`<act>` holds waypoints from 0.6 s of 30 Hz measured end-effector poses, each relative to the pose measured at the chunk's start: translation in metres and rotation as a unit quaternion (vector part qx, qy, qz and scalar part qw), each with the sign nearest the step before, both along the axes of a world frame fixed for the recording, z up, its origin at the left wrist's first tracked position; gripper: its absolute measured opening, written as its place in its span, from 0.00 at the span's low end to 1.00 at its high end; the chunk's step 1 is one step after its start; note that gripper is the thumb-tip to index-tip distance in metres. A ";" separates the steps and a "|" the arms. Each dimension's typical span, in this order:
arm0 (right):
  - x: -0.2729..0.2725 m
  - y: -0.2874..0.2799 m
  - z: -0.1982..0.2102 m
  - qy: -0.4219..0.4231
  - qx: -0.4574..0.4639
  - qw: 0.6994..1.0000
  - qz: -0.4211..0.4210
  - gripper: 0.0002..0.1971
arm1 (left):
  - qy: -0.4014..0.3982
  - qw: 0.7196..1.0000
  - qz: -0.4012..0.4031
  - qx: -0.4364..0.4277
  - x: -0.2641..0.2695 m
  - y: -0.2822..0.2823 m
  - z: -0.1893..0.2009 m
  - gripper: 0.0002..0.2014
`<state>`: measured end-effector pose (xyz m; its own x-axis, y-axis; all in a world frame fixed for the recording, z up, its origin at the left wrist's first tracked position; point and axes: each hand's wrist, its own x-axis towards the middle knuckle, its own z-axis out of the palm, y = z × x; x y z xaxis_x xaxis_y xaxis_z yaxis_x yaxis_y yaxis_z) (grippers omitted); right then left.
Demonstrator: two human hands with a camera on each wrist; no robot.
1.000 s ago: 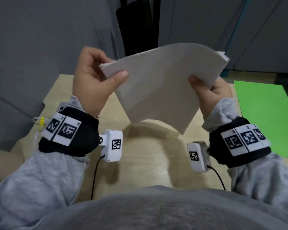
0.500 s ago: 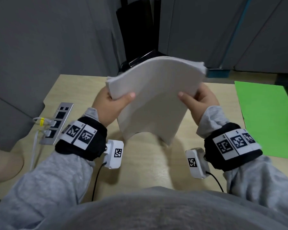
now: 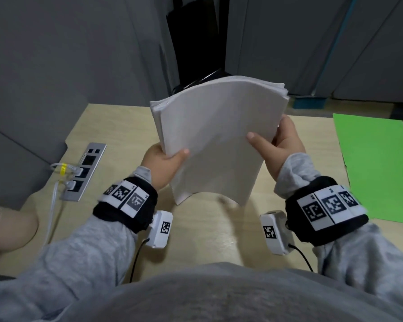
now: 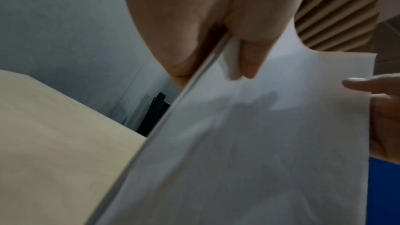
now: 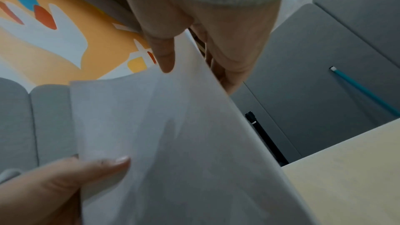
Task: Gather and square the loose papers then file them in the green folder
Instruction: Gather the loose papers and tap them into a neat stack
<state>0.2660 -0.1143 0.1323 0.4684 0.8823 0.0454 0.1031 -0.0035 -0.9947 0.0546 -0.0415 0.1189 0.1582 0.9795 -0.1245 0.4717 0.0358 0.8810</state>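
Nearest the camera, grey sleeves run forward to two wrists wrapped in black bands with printed marker tags, a small white camera unit hanging under each. Just past them the left hand [image 3: 164,162] grips the left edge of the stack of papers [image 3: 219,135], thumb pressed on the near face and the other fingers behind; the left wrist view shows that edge running between thumb and palm, with the sheets fairly even along it. The right hand [image 3: 283,145] holds the opposite edge the same way, thumb lying flat on the front sheet and fingers curled round the back. So both hands are clamped on the stack, one on each side, and the papers stand upright between them, bowed toward the person. Whether the bottom edge touches the desk [image 3: 116,126] cannot be told; it hangs low over the wood between the wrists. The top corners fan slightly, so the sheets are not flush there. To the right, well apart from the hands, the green folder [image 3: 377,163] lies flat on the desk. At the left edge a metal power strip [image 3: 84,170] is set into the desk with white cables plugged in. Beyond the desk stand grey partition panels.
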 end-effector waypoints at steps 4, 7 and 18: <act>0.014 0.005 0.003 -0.049 -0.013 0.996 -0.071 0.41 | 0.047 0.996 -0.015 0.080 0.001 0.008 0.014 0.08; 0.020 0.004 0.014 -0.197 -0.008 0.974 -0.110 0.49 | 0.145 0.963 -0.108 0.199 0.000 0.013 0.038 0.07; 0.001 -0.007 0.026 -0.203 -0.163 0.963 0.072 0.04 | 0.301 0.895 -0.225 0.240 -0.003 0.026 0.029 0.11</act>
